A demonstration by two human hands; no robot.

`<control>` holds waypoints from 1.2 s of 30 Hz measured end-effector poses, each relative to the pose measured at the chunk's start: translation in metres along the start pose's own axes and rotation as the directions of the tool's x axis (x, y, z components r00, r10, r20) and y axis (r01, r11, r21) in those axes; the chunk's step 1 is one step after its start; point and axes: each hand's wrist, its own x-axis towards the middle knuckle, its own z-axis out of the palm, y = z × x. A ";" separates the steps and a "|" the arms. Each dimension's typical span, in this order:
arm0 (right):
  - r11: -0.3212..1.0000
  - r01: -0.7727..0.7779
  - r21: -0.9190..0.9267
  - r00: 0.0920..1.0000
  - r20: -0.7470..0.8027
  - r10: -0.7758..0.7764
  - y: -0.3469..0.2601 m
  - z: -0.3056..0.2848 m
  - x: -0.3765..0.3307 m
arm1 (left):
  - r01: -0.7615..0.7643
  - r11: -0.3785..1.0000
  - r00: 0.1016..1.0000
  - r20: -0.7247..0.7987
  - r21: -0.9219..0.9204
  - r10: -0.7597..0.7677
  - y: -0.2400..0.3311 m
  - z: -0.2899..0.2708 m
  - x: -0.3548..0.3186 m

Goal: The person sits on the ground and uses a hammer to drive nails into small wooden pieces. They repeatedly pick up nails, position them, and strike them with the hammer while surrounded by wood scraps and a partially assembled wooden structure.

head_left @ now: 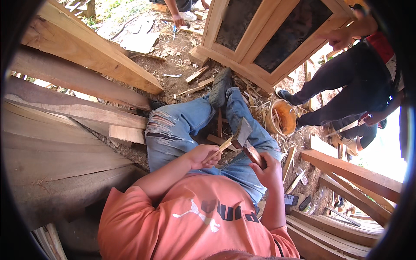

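My left hand (203, 157) is closed around a thin strip of pale wood (225, 145), which points up and to the right. In my right hand (268, 168) is a hatchet (243, 131), gripped by its brown wooden handle. The metal head lies at the far tip of the strip, touching it or just over it; I cannot tell which. Both hands are above my lap, over my torn blue jeans (171, 128). Part of the left fingers is hidden behind the strip and the palm.
Thick planks (82, 47) and boards crowd the left side. Ahead stands a wooden frame with dark panels (281, 34), a person's hand by its edge. A round bucket (275, 113) sits beyond my knee. Beams (353, 171) lie at right; another person (177, 17) works at the far end.
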 end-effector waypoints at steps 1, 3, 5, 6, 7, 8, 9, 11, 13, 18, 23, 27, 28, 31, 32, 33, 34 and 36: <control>1.000 0.013 -0.014 1.000 -0.009 -0.013 0.000 0.002 -0.001 | -0.004 1.000 1.000 0.001 -0.012 0.004 0.001 0.000 0.000; 0.997 0.041 -0.058 0.999 -0.024 -0.042 0.003 0.007 -0.004 | -0.009 0.999 1.000 0.007 -0.039 0.010 0.000 0.000 0.001; 0.991 0.076 -0.111 0.996 -0.031 -0.080 0.009 0.018 -0.007 | -0.026 0.998 1.000 0.013 -0.064 0.027 -0.002 -0.002 0.004; 0.991 0.067 -0.114 0.998 0.000 -0.067 0.009 0.021 -0.010 | -0.033 0.997 0.999 0.015 -0.076 0.035 -0.003 -0.003 0.005; 0.991 0.058 -0.118 0.998 0.031 -0.055 0.009 0.024 -0.013 | -0.033 0.990 0.999 0.023 -0.137 0.036 -0.004 -0.005 0.006; 0.991 0.046 -0.123 0.998 0.058 -0.039 0.008 0.027 -0.015 | -0.029 0.981 0.999 0.034 -0.194 0.036 -0.004 -0.007 0.007; 0.992 0.079 -0.100 0.994 0.084 -0.071 0.006 0.031 -0.016 | -0.033 0.967 0.998 0.038 -0.251 0.044 -0.006 -0.013 0.007; 0.989 0.139 -0.055 0.982 0.133 -0.131 0.003 0.040 -0.020 | -0.113 0.947 0.993 -0.059 -0.299 0.100 -0.014 -0.029 0.015; 0.972 0.236 -0.011 0.962 0.147 -0.232 0.002 0.050 -0.020 | -0.155 0.952 0.957 -0.279 -0.264 0.078 -0.015 -0.030 0.021; 0.955 0.295 -0.016 0.928 0.244 -0.282 -0.016 0.046 -0.019 | -0.197 0.939 0.980 -0.070 -0.282 0.185 0.006 0.001 0.001; 0.970 0.243 -0.020 0.944 0.235 -0.232 -0.020 0.047 -0.017 | -0.273 0.922 0.959 -0.001 -0.276 0.283 0.006 0.007 -0.007; 0.967 0.255 -0.027 0.949 0.197 -0.245 -0.017 0.048 -0.022 | -0.282 0.922 0.954 0.026 -0.266 0.299 0.004 0.010 -0.007; 0.964 0.263 -0.036 0.950 0.186 -0.252 -0.018 0.047 -0.024 | -0.279 0.924 0.955 0.027 -0.263 0.296 0.004 0.010 -0.008; 0.956 0.289 -0.056 0.950 0.141 -0.279 -0.017 0.051 -0.029 | -0.230 0.917 0.957 0.096 -0.325 0.274 0.007 0.017 -0.015; 0.951 0.303 -0.062 0.948 0.124 -0.294 -0.017 0.053 -0.029 | -0.227 0.921 0.960 0.085 -0.318 0.266 0.008 0.021 -0.018; 0.951 0.302 -0.061 0.948 0.125 -0.293 -0.016 0.056 -0.030 | -0.224 0.924 0.963 0.075 -0.311 0.259 0.008 0.024 -0.021; 0.952 0.300 -0.061 0.948 0.125 -0.291 -0.015 0.058 -0.034 | -0.221 0.927 0.966 0.064 -0.304 0.251 0.007 0.026 -0.023; 0.948 0.311 -0.066 0.946 0.123 -0.301 -0.014 0.063 -0.036 | -0.240 0.935 0.966 0.032 -0.262 0.257 0.002 0.029 -0.025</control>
